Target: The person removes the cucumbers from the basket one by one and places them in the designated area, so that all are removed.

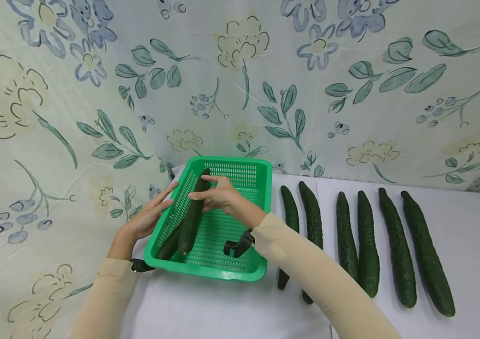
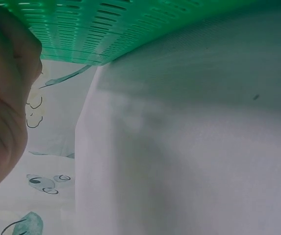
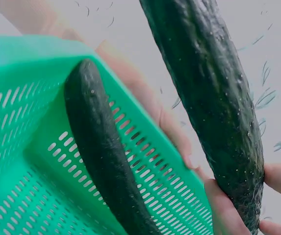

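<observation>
My right hand [image 1: 218, 194] grips a dark green cucumber [image 1: 191, 226] near its far end, above the left side of a green plastic basket [image 1: 210, 273]. In the right wrist view, thumb and fingers pinch this cucumber [image 3: 209, 98] from both sides. Beneath it, a second cucumber [image 1: 167, 246] lies along the basket's left wall; the right wrist view shows that cucumber [image 3: 106, 152] inside. My left hand [image 1: 148, 220] rests against the outside of the left wall, fingers at the rim. In the left wrist view, the left hand [image 2: 5, 93] is partly cut off beside the basket [image 2: 106, 29].
To the right of the basket, several cucumbers [image 1: 368, 245] lie side by side on a white-covered table [image 1: 223, 310]. My right forearm crosses over two of them. A floral curtain [image 1: 240, 84] hangs behind the table and along its left side.
</observation>
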`<state>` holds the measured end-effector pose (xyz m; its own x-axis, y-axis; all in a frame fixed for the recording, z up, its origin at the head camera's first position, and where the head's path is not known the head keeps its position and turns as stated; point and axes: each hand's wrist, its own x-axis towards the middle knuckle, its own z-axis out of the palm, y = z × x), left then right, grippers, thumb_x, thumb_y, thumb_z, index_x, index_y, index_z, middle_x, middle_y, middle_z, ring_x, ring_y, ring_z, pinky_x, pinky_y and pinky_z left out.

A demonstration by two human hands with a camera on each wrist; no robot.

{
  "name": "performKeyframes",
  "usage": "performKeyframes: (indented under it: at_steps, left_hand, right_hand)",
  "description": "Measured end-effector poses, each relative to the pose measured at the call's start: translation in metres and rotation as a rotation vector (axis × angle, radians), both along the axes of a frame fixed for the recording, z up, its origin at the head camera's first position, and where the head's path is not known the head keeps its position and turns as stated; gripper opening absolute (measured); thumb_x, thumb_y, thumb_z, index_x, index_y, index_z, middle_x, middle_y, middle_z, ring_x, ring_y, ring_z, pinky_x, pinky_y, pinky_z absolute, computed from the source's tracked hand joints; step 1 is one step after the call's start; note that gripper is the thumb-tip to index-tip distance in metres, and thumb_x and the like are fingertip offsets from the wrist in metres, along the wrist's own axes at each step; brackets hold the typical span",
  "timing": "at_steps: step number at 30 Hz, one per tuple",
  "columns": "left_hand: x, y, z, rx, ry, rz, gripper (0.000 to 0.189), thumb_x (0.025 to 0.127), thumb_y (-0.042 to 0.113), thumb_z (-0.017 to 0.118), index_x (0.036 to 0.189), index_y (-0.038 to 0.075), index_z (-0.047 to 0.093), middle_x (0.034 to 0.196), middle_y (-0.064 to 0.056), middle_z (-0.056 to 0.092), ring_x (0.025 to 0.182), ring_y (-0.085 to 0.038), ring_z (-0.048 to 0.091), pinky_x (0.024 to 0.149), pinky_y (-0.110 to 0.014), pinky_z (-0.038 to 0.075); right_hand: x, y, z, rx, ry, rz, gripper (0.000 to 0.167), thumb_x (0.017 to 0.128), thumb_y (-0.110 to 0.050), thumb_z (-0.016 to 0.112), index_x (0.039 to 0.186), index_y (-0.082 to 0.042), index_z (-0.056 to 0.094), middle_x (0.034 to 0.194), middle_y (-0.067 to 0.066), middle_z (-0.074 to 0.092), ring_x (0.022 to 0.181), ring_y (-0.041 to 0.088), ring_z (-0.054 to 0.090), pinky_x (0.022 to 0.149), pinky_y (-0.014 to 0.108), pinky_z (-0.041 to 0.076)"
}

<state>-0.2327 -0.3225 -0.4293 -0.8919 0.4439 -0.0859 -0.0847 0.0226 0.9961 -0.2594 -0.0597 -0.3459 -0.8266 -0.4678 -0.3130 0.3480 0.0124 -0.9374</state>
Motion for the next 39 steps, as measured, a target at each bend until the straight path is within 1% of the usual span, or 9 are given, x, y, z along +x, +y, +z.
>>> performKeyframes:
  at_steps: [5,10,13,18,22,25,27,34,39]
  left_hand:
    - [0.000,0.000,-0.001,0.001,0.007,0.003,0.058,0.112,0.027,0.034,0.161,0.039,0.007,0.162,-0.019,0.017,0.123,-0.021,0.058,0.091,-0.043,0.053]
    - [0.001,0.000,0.000,-0.009,0.014,0.008,0.058,0.111,0.028,0.035,0.161,0.039,0.007,0.163,-0.018,0.016,0.125,-0.022,0.056,0.092,-0.041,0.053]
    - [0.001,0.001,0.000,-0.009,0.015,0.009,0.058,0.111,0.028,0.035,0.161,0.039,0.007,0.162,-0.018,0.016,0.126,-0.023,0.055,0.091,-0.040,0.053]
    - [0.001,0.000,0.001,-0.002,0.014,0.007,0.058,0.112,0.027,0.034,0.161,0.039,0.007,0.161,-0.019,0.018,0.123,-0.023,0.057,0.089,-0.039,0.054]
    - [0.002,0.000,0.001,0.005,0.005,0.008,0.059,0.111,0.027,0.034,0.161,0.037,0.005,0.160,-0.021,0.019,0.121,-0.023,0.058,0.088,-0.038,0.055]
    - [0.002,0.000,0.000,-0.002,0.005,0.012,0.059,0.111,0.028,0.034,0.161,0.037,0.005,0.160,-0.022,0.020,0.120,-0.023,0.059,0.087,-0.038,0.055]
    - [0.002,0.000,0.000,-0.008,0.011,0.012,0.059,0.111,0.027,0.034,0.161,0.037,0.005,0.160,-0.022,0.020,0.119,-0.023,0.060,0.086,-0.038,0.055]
    - [0.002,0.001,0.002,0.014,0.016,0.005,0.059,0.112,0.026,0.033,0.162,0.034,0.004,0.161,-0.020,0.016,0.119,-0.021,0.059,0.086,-0.037,0.055]
    - [0.002,0.000,0.001,0.007,0.016,0.007,0.059,0.112,0.026,0.033,0.162,0.034,0.004,0.162,-0.019,0.016,0.120,-0.021,0.059,0.086,-0.037,0.055]
  right_hand:
    - [0.005,0.014,0.011,-0.024,0.017,0.003,0.077,0.087,-0.005,0.078,0.154,-0.013,0.040,0.100,0.020,0.070,0.067,0.023,0.069,0.080,0.049,0.056]
    - [0.009,0.031,0.021,-0.043,0.033,-0.004,0.074,0.088,-0.004,0.077,0.153,-0.015,0.042,0.119,0.020,0.062,0.081,0.027,0.069,0.068,0.039,0.059]
    - [0.012,0.042,0.025,-0.056,0.042,-0.009,0.072,0.089,-0.003,0.076,0.152,-0.016,0.044,0.125,0.020,0.056,0.085,0.027,0.067,0.064,0.035,0.058]
    - [0.016,0.059,0.025,-0.049,0.080,-0.019,0.071,0.089,-0.003,0.076,0.151,-0.018,0.045,0.113,0.017,0.056,0.079,0.025,0.063,0.068,0.038,0.058]
    - [0.018,0.070,0.024,-0.036,0.100,-0.035,0.072,0.088,-0.003,0.076,0.151,-0.018,0.046,0.103,0.013,0.052,0.072,0.021,0.059,0.065,0.036,0.057]
    - [0.021,0.077,0.023,-0.034,0.096,-0.044,0.071,0.088,-0.003,0.076,0.151,-0.018,0.047,0.102,0.011,0.049,0.071,0.018,0.056,0.063,0.034,0.056]
    - [0.022,0.082,0.023,-0.030,0.098,-0.042,0.071,0.089,-0.003,0.076,0.151,-0.018,0.046,0.105,0.012,0.047,0.074,0.017,0.054,0.063,0.034,0.055]
    - [0.029,0.103,0.025,-0.011,0.137,-0.020,0.072,0.092,-0.006,0.073,0.155,-0.019,0.040,0.137,0.022,0.041,0.099,0.024,0.061,0.073,0.037,0.056]
    - [0.030,0.121,0.022,0.011,0.166,-0.025,0.072,0.091,-0.007,0.074,0.154,-0.020,0.041,0.135,0.021,0.043,0.099,0.023,0.060,0.074,0.037,0.056]
